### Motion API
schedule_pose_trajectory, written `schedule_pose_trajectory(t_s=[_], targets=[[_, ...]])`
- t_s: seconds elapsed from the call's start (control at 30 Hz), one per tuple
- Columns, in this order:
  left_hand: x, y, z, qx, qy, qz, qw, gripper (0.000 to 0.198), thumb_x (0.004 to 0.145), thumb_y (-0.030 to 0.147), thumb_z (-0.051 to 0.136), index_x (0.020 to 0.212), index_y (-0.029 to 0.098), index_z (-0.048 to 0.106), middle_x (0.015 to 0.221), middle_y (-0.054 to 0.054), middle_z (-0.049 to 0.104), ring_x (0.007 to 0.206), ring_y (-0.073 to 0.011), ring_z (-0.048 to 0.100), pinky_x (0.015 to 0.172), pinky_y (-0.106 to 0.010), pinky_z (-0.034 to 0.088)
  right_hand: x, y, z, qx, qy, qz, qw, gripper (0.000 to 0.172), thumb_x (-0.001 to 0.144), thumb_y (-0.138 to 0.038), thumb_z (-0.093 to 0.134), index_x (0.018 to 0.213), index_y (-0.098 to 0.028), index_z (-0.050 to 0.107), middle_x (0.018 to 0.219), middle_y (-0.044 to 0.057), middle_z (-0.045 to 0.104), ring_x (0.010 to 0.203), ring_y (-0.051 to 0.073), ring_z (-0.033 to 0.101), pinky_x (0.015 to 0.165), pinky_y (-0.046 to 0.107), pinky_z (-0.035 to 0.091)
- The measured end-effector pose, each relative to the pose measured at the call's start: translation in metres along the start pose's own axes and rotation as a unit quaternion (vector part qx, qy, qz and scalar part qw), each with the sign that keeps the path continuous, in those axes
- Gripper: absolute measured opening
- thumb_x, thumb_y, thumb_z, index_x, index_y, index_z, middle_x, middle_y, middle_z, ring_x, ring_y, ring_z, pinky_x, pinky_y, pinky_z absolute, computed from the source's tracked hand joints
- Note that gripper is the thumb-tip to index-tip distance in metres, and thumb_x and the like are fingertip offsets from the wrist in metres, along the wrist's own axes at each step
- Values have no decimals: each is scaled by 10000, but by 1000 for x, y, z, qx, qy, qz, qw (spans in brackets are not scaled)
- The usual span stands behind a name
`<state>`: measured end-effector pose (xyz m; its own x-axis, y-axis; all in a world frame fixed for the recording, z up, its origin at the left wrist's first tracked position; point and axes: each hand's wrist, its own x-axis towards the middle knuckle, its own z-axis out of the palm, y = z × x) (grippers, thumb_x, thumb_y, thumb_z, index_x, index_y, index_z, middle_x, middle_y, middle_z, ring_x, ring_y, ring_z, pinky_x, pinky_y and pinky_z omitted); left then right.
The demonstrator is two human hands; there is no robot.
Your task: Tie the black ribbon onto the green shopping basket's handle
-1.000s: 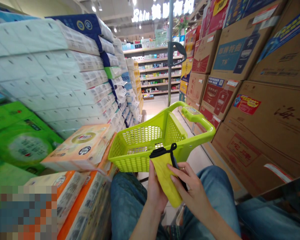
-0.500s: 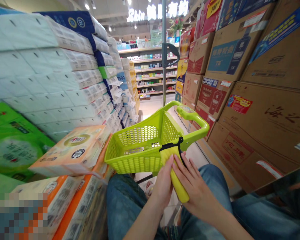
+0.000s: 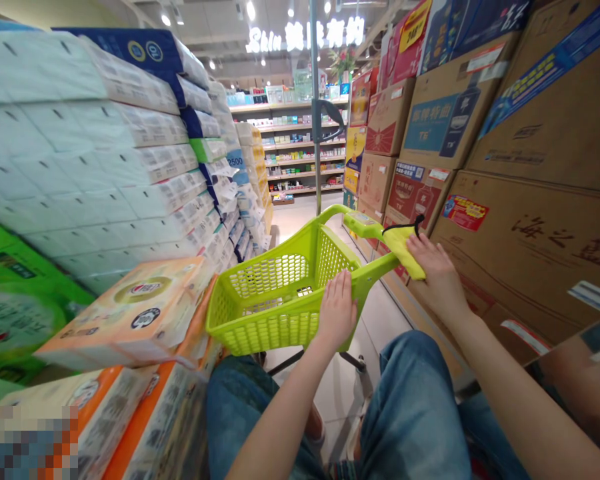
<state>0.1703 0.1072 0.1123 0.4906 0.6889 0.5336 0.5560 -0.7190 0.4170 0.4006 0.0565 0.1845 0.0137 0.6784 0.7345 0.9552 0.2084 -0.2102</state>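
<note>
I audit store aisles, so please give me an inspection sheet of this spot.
surface: pale tiled floor under the basket.
job's things: lime-green plastic shopping basket; yellow folded pouch with a black cord, at the basket's handle arm.
clutter: stacked tissue packs close on the left.
grippers: left hand flat on the basket's rim; right hand on the pouch.
cables: nothing seen.
surroundings: cardboard cartons stacked right; stocked shelves ahead.

The forearms (image 3: 523,397) are extended forward and held well apart; the left hand (image 3: 337,311) is held flat, while the right hand (image 3: 437,272) is slightly curled, farther out.
</note>
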Motion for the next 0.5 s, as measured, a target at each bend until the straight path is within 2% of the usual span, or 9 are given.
schedule_pose_trajectory(t_s=[0.07,0.13,0.23,0.37,0.43,0.5], targets=[[-2,-1,7,22,16,4,1000,702,880,116,439,1549,133,229,1581,-168,375,1481,-295,324,1222,-528,274,-3,3,12,-64,-45,-3,997,688,762,-44,514,1441,-154,498,1490,142,514,1426,301,427,1176,585,324],[-1,-1,11,35,26,5,999,714,873,108,440,1549,118,214,1579,-177,370,1483,-298,316,1225,-529,269,-8,-7,25,-87,-48,2,995,707,743,-10,489,1438,-139,493,1492,143,512,1415,295,443,1170,579,331],[0,-1,14,45,35,9,998,727,860,106,459,1544,95,213,1588,-182,349,1490,-300,299,1233,-514,260,-16,-39,47,-74,-53,-13,996,694,733,6,469,1407,-151,527,1473,111,540,1411,293,448,1182,586,303],[0,-5,20,63,51,9,997,725,849,126,490,1519,37,228,1555,-225,382,1484,-300,308,1225,-507,287,-21,-79,66,-5,-109,-66,992,696,707,25,446,1373,-139,565,1441,100,576,1402,266,464,1192,534,324],[0,-6,22,73,62,9,995,727,853,136,490,1522,53,216,1548,-217,397,1478,-289,324,1211,-515,313,-18,-76,64,10,-126,-82,989,708,695,34,435,1371,-129,567,1437,105,579,1394,251,475,1198,516,322],[0,-5,22,82,68,13,994,726,860,128,478,1529,83,203,1555,-190,398,1475,-273,331,1208,-509,321,-11,-56,53,-1,-130,-86,988,713,689,38,433,1362,-149,577,1429,90,589,1387,243,484,1213,529,285]])
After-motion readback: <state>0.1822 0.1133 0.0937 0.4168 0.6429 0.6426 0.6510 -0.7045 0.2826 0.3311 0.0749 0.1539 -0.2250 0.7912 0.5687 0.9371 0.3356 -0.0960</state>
